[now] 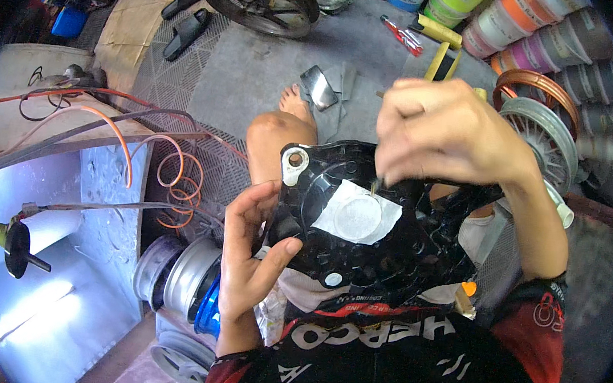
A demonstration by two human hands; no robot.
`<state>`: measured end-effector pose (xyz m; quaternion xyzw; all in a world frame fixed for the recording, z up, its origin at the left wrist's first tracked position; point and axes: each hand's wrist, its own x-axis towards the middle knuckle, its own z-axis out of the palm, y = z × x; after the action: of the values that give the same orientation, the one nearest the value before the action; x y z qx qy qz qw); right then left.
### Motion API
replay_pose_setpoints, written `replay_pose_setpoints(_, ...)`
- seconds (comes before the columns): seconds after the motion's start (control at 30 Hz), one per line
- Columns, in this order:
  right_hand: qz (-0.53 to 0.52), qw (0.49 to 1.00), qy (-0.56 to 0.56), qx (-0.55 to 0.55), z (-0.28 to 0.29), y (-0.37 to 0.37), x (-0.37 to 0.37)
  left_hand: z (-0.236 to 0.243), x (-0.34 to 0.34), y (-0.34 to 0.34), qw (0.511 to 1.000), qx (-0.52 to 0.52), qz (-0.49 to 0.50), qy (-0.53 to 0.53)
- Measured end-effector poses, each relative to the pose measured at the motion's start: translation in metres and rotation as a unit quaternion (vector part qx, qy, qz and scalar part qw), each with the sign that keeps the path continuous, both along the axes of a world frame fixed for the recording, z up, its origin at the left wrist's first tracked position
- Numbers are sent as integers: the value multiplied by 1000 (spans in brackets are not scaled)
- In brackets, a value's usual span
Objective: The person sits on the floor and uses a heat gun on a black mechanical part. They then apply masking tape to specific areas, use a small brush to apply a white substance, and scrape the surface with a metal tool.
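A glossy black motor part [406,258], shaped like an engine cover, lies across my lap. A pale metal lug with a hole [294,163] shows at its upper left corner. On its face sits a whitish square of masking tape or paper [358,212], with a round outline pressed through it. My left hand [252,249] grips the part's left edge, thumb on top and fingers along the side. Above the upper right of the white patch, my right hand [439,134] is closed, fingertips pinched and slightly blurred. A thin tip shows under them, too small to name.
At my left, orange coiled hoses [170,161] hang beside a lit booth [106,232]. Wheel rims [186,276] stand below them. A phone [318,87] lies on the floor by my foot. Ahead are a dark wheel [261,1] and slippers [187,34]; paint buckets [514,24] stack far right.
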<state>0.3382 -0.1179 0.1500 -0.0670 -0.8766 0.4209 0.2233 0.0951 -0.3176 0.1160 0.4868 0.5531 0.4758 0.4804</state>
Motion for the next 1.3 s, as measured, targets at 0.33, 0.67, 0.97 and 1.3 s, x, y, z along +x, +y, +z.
replay_pose_setpoints(0.33, 5, 998, 55, 18, -11, -7, -13, 0, 2, 2, 1000, 1, 5, -10)
replay_pose_setpoints(0.67, -104, 994, 12, 20, 2, -38, 11, -4, -1, -1, 1000, 4, -1, -12)
replay_pose_setpoints(0.97, -138, 989, 21, 48, 8, -67, 10, -2, 0, 1, 1000, 9, -4, -9)
replay_pose_setpoints(1.3, -151, 988, -9, 30, -10, -59, 15, -2, -2, 0, 1000, 9, -9, -2)
